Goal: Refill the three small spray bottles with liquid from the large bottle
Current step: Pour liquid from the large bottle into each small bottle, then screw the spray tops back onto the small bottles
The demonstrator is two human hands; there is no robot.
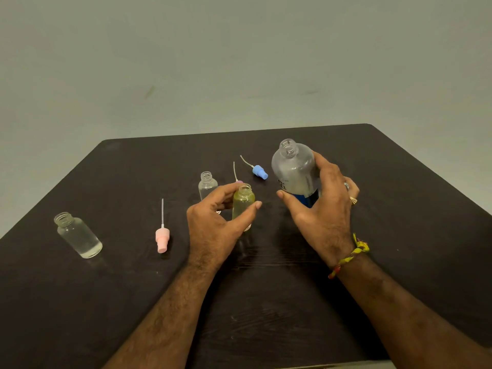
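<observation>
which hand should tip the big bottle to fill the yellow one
Right. The right hand already wraps the open large bottle; the left hand steadies the uncapped yellow bottle beside it.

my left hand (213, 225): bare, no sleeve, forearm hairy. my right hand (322, 211): bare, no sleeve; yellow-and-red thread band (350, 255) at the wrist; two rings (351, 194) on the fingers, one gold-toned, one silvery.
</observation>
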